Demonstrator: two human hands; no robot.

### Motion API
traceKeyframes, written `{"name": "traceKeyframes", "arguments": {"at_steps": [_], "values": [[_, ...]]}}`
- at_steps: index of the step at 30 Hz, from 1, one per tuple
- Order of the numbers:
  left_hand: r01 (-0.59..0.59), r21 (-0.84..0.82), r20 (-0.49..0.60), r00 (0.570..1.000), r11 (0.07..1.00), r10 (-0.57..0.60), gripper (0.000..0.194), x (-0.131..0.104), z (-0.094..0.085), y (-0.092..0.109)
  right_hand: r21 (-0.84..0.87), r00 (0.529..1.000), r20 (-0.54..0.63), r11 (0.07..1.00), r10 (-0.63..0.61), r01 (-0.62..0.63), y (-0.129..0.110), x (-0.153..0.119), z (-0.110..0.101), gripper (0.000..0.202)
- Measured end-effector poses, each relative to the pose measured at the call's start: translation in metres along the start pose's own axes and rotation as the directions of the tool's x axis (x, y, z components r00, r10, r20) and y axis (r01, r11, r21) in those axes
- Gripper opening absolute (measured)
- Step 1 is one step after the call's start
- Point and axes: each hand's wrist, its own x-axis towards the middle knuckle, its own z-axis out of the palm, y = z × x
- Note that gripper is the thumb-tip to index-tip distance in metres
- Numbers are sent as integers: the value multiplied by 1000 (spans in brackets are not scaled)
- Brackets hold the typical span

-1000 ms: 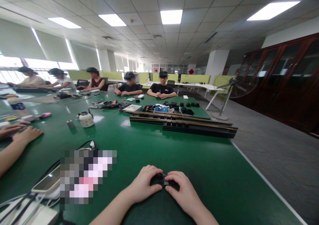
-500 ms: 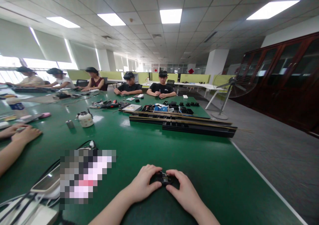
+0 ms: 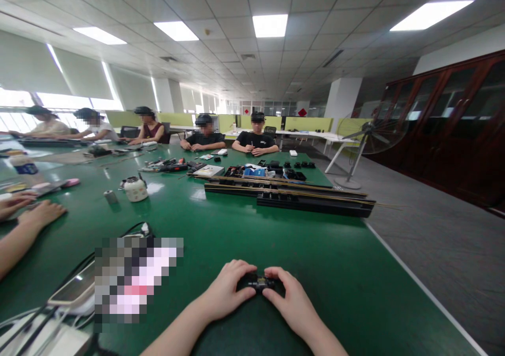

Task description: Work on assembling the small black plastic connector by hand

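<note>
2 bare hands meet over 1 small black part (image 3: 260, 284), which sits between the opposed fingertips; the left hand (image 3: 229, 288) pinches its left end between thumb and forefinger; the right hand (image 3: 291, 294) pinches its right end likewise, leaving the middle exposed between both grips; the green table (image 3: 221, 232) lies just below the fingers, black rails (image 3: 315, 207) well beyond the fingertips; if 1 grip pressed or twisted harder than the other, the part could slip and skid across the table; fingers covering both ends could also hide a misalignment; finer detail is too small to tell.
</note>
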Motion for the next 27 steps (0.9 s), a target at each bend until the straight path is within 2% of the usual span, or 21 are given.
{"name": "traceKeyframes", "arguments": {"at_steps": [17, 27], "values": [[2, -9, -1, 1000, 1000, -2, 38, 0, -1, 2, -51, 1000, 8, 999, -7, 8, -5, -1, -2, 26], [-7, -29, -4, 1000, 1000, 6, 44, 1, -1, 2, -59, 1000, 10, 998, -23, 24, -5, -1, -1, 30]]}}
